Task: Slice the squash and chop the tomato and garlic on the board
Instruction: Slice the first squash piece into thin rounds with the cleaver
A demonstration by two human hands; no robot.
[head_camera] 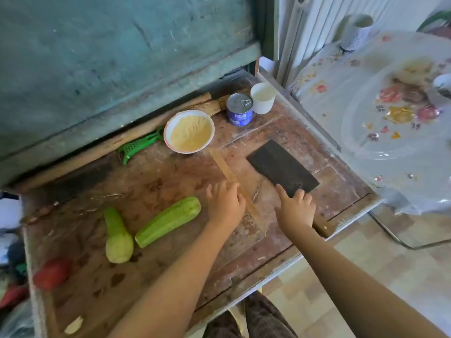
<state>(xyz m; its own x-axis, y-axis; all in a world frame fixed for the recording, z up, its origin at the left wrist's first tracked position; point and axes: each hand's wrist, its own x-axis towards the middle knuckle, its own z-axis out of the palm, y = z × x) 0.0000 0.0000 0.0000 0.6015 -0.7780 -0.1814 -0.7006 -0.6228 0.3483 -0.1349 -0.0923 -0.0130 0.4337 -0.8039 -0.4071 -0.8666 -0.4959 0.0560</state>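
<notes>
Two hands reach over one worn wooden board [151, 191]. Nearest the viewer, well back and left of the left hand [225, 206], lies one pale garlic clove [74, 325] at the board's near edge. Farther left of that hand sits one red tomato [52, 273], blurred at the frame's margin. Two pale green squash pieces lie left of the left hand: a bulbous squash end [118, 236] farther off, and a long squash half [168, 222] whose far tip lies just beside the hand.

The left hand lies palm down with fingers loosely bent, resting on one thin wooden strip [238, 189] that runs diagonally across the board; whether it grips the strip cannot be told. The right hand [296, 211] sits just right of the strip, its fingers curled round the near end of one dark cleaver [281, 167]; the handle is hidden under the hand. The blade lies flat on the board, stretching away beyond the right hand.

Beyond the left hand stands one white bowl [189, 131] of yellow powder, with one green utensil [139, 146] just left of the bowl. Farther still, beyond both hands, stand one blue can [239, 109] and one white cup [262, 98], touching or nearly so.
</notes>
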